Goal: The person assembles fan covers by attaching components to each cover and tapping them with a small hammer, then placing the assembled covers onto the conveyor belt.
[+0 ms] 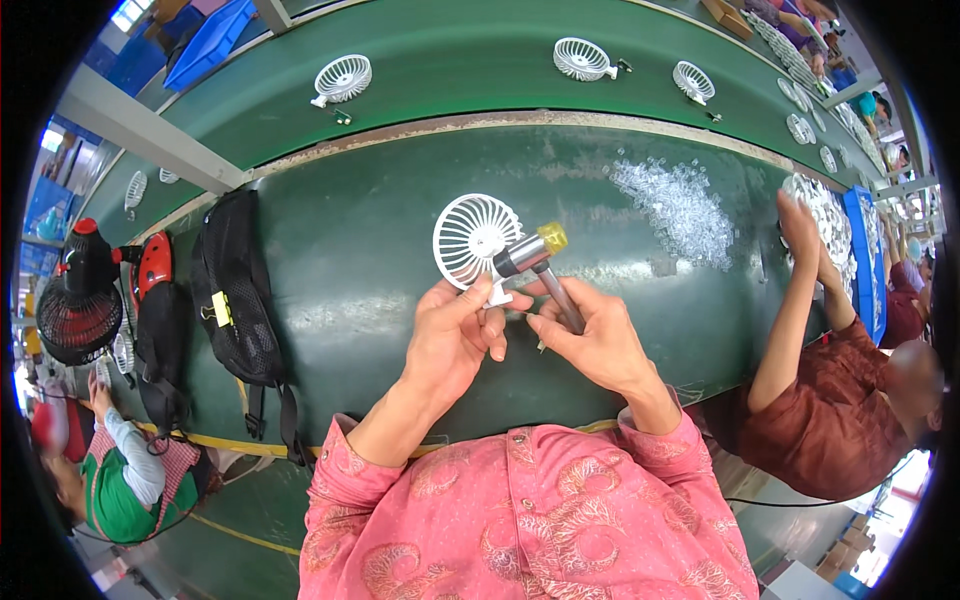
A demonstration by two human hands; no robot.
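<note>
Green surface (340, 260) between a wearer and a green belt (450, 80), which carries further white fan grilles (345, 76) with small parts beside them. At far left, a black-and-red fan (80, 305); nearer, a black backpack (235, 290) with a yellow clip, its straps toward the front edge. At upper right, a loose heap of small clear pieces (690, 210), well apart from the hands; beyond it, a co-worker in brown (830, 420) and a blue tray (868, 270). At centre, the white fan housing (463, 240), held above the surface: round, with radiating ribs, a central hub and a short neck. Left hand (450, 335): fingers closed on the neck. Right hand (595, 340): gripping the handle of a hammer (525, 256), whose yellow-tipped head hides the housing's lower right edge.
</note>
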